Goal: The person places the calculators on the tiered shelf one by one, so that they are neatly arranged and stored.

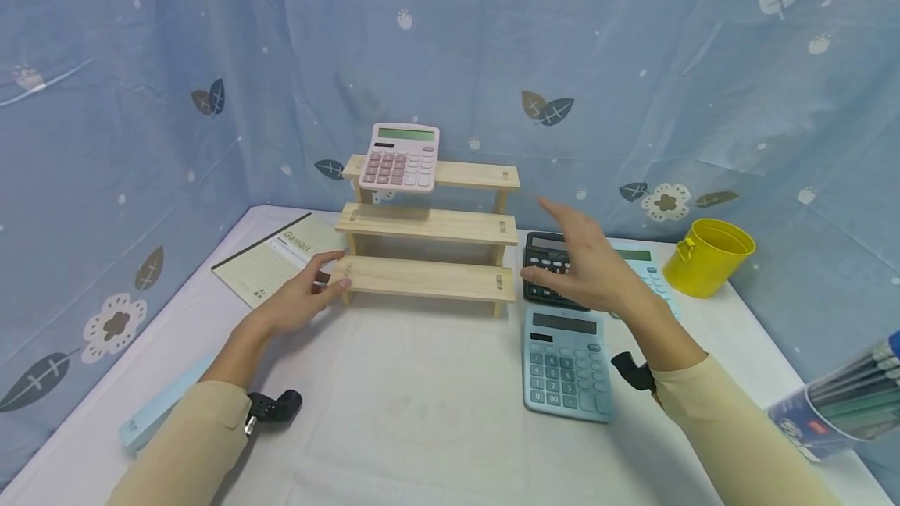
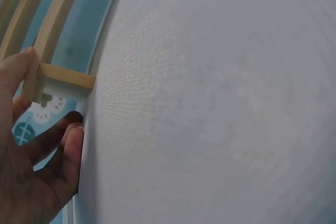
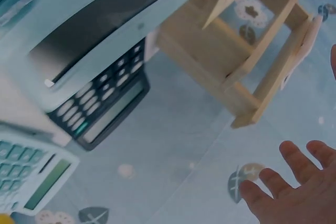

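A three-tier wooden display shelf (image 1: 429,278) stands at the back of the table. My left hand (image 1: 304,297) pinches the left end of its lowest board between thumb and finger; the left wrist view shows the thumb (image 2: 22,66) against the board's end. My right hand (image 1: 589,265) hovers with fingers spread right of the shelf, holding nothing. Beneath it lie a black calculator (image 1: 543,258) and a pale blue-green calculator (image 1: 657,281), both partly hidden. Nearer me is a blue calculator (image 1: 568,365). A pink calculator (image 1: 401,158) leans upright on the top tier.
Left of the shelf lies a Gambit paper pad (image 1: 270,260). A light blue box-like object (image 1: 158,404) is partly behind the left sleeve. At the right stand a yellow bucket (image 1: 706,260) and a cup of pens or pencils (image 1: 819,416). A patterned blue curtain (image 1: 450,45) hangs behind.
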Motion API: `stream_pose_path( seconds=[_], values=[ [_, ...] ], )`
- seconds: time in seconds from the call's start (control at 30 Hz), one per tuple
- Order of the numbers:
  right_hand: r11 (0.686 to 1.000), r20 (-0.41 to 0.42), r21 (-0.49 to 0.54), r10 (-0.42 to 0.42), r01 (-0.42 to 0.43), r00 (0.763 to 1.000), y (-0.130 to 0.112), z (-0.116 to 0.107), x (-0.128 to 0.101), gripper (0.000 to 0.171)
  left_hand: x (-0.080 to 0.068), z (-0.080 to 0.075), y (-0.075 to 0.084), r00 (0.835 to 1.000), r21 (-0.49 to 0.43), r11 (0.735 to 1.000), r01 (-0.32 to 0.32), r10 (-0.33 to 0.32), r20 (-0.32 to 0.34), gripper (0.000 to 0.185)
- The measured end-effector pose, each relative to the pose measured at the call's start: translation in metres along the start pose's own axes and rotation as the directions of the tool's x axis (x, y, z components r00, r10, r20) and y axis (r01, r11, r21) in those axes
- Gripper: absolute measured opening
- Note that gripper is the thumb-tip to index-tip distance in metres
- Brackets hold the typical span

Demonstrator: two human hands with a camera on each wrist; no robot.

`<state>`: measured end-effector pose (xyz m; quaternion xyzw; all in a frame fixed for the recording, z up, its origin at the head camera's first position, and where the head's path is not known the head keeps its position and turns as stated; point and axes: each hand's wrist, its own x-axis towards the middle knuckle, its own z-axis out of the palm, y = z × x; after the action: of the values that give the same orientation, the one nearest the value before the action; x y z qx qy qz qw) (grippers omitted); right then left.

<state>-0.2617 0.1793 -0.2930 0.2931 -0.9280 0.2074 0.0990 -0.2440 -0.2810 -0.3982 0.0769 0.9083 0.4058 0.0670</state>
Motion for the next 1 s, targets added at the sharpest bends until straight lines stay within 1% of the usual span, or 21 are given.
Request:
stream_pose_path(
  seconds=[0.2, 0.33, 0.53, 0.7, 0.83, 1.0],
  values=[
    [0.998, -0.008, -0.007, 0.06, -0.06, 0.998, 0.01, -0.008, -0.015, 0.105, 0.0, 0.003, 0.001, 1.0, 0.004, 1.0, 0.011, -0.011, 0.006, 0.075],
    [0.998, -0.017, 0.0, 0.067, -0.067, 0.998, 0.015, -0.009, -0.023, 0.104, -0.001, 0.005, 0.0, 1.0, 0.007, 1.0, 0.013, -0.013, 0.005, 0.073],
    [0.997, -0.043, 0.011, 0.076, -0.076, 0.996, 0.017, -0.009, -0.035, 0.104, -0.001, 0.003, 0.002, 1.0, 0.007, 1.0, -0.01, 0.01, -0.003, 0.072],
    [0.995, -0.022, -0.002, 0.101, -0.101, 0.995, 0.015, -0.008, -0.048, 0.106, -0.002, 0.003, 0.003, 1.0, 0.006, 1.0, -0.01, 0.01, -0.002, 0.072],
    [0.99, 0.003, -0.009, 0.138, -0.138, 0.99, 0.015, -0.005, -0.06, 0.107, -0.002, 0.003, 0.005, 1.0, 0.008, 1.0, -0.011, 0.011, -0.002, 0.072],
    [0.985, 0.041, -0.011, 0.175, -0.175, 0.984, 0.015, 0.003, -0.068, 0.109, -0.003, 0.002, 0.006, 1.0, 0.011, 1.0, -0.006, 0.006, -0.003, 0.072]
  ],
)
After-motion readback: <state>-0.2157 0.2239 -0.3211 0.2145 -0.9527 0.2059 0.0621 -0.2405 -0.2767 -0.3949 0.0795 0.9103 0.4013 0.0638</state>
